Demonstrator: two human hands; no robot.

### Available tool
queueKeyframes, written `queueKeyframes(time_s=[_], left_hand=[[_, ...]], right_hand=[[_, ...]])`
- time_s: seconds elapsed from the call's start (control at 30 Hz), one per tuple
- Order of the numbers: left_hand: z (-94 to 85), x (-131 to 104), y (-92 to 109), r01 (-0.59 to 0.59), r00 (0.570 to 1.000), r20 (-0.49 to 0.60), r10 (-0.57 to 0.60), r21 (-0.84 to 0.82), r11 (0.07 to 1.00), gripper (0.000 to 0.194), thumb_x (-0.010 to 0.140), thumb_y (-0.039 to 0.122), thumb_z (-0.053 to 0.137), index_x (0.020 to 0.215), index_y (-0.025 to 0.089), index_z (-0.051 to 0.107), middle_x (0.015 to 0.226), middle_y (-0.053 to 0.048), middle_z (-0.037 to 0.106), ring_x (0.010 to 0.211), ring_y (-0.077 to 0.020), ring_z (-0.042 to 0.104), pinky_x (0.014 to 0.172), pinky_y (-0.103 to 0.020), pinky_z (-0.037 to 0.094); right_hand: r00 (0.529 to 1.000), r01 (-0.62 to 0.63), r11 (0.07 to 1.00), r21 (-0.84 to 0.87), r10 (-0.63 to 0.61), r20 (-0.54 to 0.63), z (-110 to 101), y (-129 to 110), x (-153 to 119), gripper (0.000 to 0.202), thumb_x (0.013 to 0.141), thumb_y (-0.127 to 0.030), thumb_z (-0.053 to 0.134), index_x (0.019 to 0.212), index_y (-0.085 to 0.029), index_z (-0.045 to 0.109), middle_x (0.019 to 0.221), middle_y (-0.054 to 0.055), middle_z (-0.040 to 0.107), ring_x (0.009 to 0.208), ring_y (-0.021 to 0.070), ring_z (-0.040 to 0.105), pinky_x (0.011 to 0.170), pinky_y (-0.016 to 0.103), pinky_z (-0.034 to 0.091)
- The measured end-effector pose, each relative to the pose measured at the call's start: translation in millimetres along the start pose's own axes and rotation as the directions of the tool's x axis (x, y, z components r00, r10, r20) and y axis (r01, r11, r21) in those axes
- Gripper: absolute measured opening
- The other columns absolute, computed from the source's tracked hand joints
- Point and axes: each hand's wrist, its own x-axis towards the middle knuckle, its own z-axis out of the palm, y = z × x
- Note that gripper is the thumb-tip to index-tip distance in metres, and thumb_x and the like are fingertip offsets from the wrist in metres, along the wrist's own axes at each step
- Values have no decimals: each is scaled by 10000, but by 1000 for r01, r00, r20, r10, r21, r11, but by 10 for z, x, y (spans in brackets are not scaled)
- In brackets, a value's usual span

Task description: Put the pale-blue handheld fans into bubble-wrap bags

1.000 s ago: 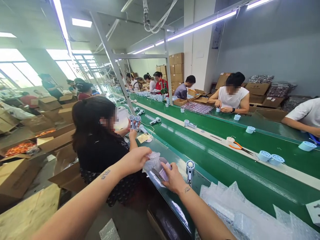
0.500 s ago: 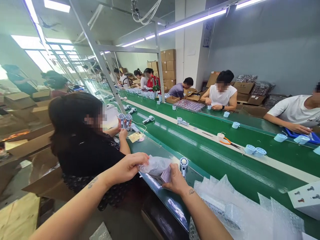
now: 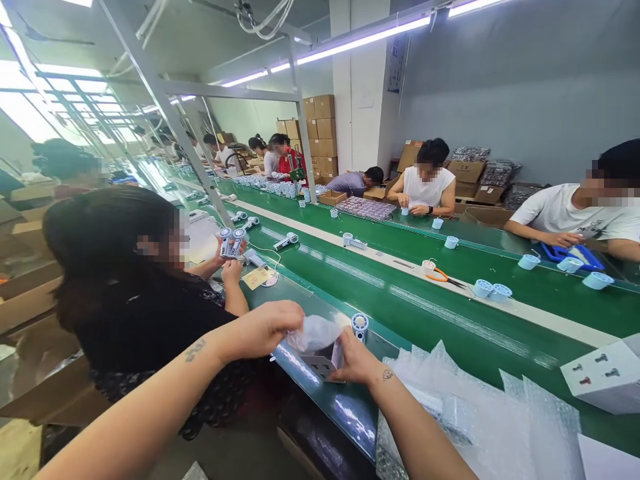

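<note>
Bubble-wrap bag (image 3: 314, 333) sits pinched in our left hand (image 3: 270, 327) over the small box (image 3: 323, 363) our right hand (image 3: 357, 363) grips, both arms outstretched at the belt's (image 3: 350, 413) edge.

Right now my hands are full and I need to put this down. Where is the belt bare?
Bare belt between the small fan and orange pliers. Crowded by the bubble-wrap bags beside your right hand.

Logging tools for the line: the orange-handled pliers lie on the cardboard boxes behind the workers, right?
Not quite. The head view shows the orange-handled pliers lying on the green conveyor belt, beside a small white spool, not on the cardboard boxes.
</note>
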Motion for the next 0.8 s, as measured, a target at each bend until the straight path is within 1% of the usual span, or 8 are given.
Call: queueKeyframes(time_s=[0.1, 0.2, 0.3, 0.47, 0.57, 0.63, 0.73, 0.8], left_hand=[[89, 193, 206, -56, 973, 231, -9, 274, 960, 187, 667, 29, 393, 695, 159, 524, 749, -61, 588, 797, -189, 542, 692, -280, 371], [165, 434, 261, 116, 956, 210, -204, 368, 923, 141, 640, 34, 442, 677, 164, 480, 675, -19, 549, 650, -157, 485, 567, -275, 272], [151, 618, 222, 179, 948, 182, -260, 371, 911, 138, 635, 28, 448, 672, 160, 466, 658, -6, 531, 628, -143, 452, 548, -269, 237], [135, 736, 205, -108, 878, 461, -130, 455, 884, 168, 614, -2, 502, 655, 158, 526, 625, -13, 538, 557, -138, 414, 518, -273, 220], [284, 740, 176, -350, 803, 596, 3, 467, 812, 145, 678, 25, 580, 681, 169, 599, 681, -42, 597, 591, -161, 482, 523, -291, 232], [402, 732, 135, -404, 775, 632, 31, 456, 793, 136, 709, 43, 608, 682, 177, 613, 665, -45, 606, 627, -178, 527, 549, -296, 271], [518, 728, 95, -413, 776, 630, 44, 454, 789, 116, 721, 57, 633, 747, 171, 635, 766, -64, 647, 778, -211, 589, 699, -310, 376], [558, 722, 118, -359, 833, 553, 24, 506, 784, 116, 754, 84, 610, 845, 144, 650, 900, -115, 650, 913, -262, 585, 808, -363, 397]], right_hand=[[999, 29, 1000, 10, -29, -13, 58, 27, 7, 1076, 474, -206, 799, 1407, -239, 265, 1136, 72, 352, 1039, 207, 457, 945, 366, 411], [997, 42, 999, 26, -40, -66, 92, 48, -34, 1044, 496, -162, 770, 1402, -216, 256, 1132, 84, 339, 1045, 216, 456, 940, 379, 408], [992, -3, 997, 79, 13, -124, 111, 59, -120, 1005, 525, -161, 761, 1392, -197, 254, 1155, 96, 339, 1122, 238, 432, 993, 400, 371], [989, 6, 994, 107, 10, -148, 210, 123, -232, 1003, 531, -178, 765, 1388, -196, 245, 1198, 107, 351, 1132, 246, 432, 992, 403, 373], [980, 45, 992, 119, -21, -197, 268, 178, -251, 984, 519, -160, 758, 1362, -166, 252, 1208, 122, 362, 1148, 255, 420, 1010, 407, 361], [983, 46, 992, 121, -23, -183, 288, 193, -248, 995, 513, -156, 763, 1364, -176, 248, 1217, 126, 358, 1147, 250, 423, 1014, 406, 360], [980, 40, 994, 105, -19, -197, 315, 190, -243, 963, 537, -170, 742, 1362, -174, 246, 1217, 134, 349, 1152, 252, 416, 1008, 414, 368], [970, 47, 994, 95, -23, -241, 346, 190, -251, 923, 555, -176, 717, 1351, -169, 251, 1201, 131, 356, 1141, 247, 419, 1000, 413, 377]])
